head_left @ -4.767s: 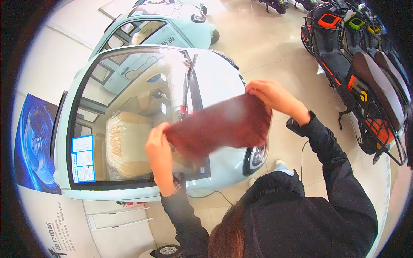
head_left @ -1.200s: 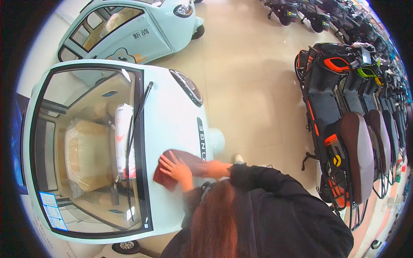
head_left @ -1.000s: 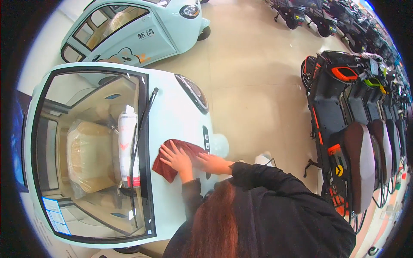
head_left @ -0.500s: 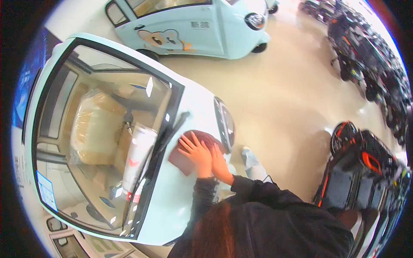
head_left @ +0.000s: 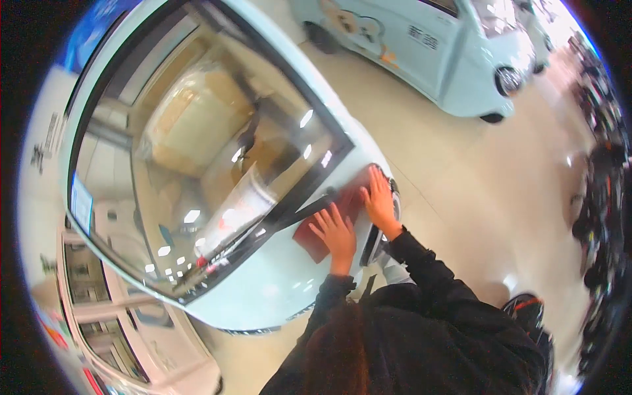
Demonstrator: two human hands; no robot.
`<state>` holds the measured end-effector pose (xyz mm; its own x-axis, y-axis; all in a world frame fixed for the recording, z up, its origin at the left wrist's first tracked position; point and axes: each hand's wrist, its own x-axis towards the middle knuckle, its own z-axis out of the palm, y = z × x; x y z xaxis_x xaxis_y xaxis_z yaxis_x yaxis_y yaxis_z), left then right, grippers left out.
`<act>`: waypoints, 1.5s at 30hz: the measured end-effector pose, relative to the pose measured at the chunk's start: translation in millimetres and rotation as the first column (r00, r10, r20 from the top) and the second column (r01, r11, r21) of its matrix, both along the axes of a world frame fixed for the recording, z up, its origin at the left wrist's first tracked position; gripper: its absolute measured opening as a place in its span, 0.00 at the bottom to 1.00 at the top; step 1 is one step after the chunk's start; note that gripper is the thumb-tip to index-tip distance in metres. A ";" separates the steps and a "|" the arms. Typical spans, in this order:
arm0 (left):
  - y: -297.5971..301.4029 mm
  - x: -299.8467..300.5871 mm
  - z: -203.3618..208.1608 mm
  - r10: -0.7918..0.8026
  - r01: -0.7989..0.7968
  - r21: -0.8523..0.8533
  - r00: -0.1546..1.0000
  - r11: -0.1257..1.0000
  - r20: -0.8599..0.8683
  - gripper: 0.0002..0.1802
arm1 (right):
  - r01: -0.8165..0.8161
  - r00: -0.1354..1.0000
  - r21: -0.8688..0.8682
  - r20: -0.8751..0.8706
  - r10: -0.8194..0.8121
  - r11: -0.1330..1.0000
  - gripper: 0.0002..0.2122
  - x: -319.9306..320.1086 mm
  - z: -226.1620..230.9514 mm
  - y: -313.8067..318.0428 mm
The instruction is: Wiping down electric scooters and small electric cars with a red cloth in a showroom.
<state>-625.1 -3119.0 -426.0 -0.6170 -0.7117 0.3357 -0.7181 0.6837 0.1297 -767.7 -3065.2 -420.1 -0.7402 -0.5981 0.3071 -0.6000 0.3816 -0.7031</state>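
A dark red cloth [head_left: 351, 199] lies spread over the front of a pale blue, small enclosed vehicle [head_left: 263, 293], just below its windshield. My left hand [head_left: 338, 238] rests flat on the near-left part of the cloth, its fingers spread. Farther right, my right hand [head_left: 380, 204] presses flat against the cloth's other end, close to the headlight, with fingers stretched out. Neither hand grips the cloth.
A black wiper [head_left: 309, 209] runs along the lower edge of the windshield [head_left: 197, 164], left of my hands. Another pale blue vehicle [head_left: 421, 49] stands beyond, and a pink one [head_left: 155, 336] at lower left. Dark two-wheelers [head_left: 600, 217] line the right side.
My hands have moved apart: the right has slid away toward the cloth's far end, while the left stays on the nearer part. The cloth looks more stretched out. My view has turned.
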 end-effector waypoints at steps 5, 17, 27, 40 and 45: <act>1.6 -4.9 -2.2 0.032 -0.027 0.086 0.998 0.996 -0.062 0.31 | -0.246 0.938 0.080 -0.231 0.259 0.966 0.28 -34.6 19.6 -37.4; 2.2 8.9 -3.2 0.028 -0.019 0.042 0.978 0.999 -0.207 0.30 | -0.219 0.862 0.112 -0.443 0.246 0.969 0.27 -18.1 10.5 -42.8; 47.5 104.2 -24.4 -0.030 0.042 0.101 0.992 0.994 -0.119 0.30 | -0.311 0.877 0.266 -0.289 0.384 0.912 0.29 71.2 -18.7 47.1; 49.6 362.1 -37.0 0.320 -0.315 0.074 0.944 0.946 -0.077 0.32 | -0.706 0.319 0.557 -0.302 0.898 0.438 0.44 257.8 14.8 -34.0; 35.6 421.8 -49.8 0.614 -0.607 0.094 0.778 0.789 -0.130 0.34 | -0.788 0.105 0.548 -0.331 0.938 0.281 0.42 358.2 37.5 -114.9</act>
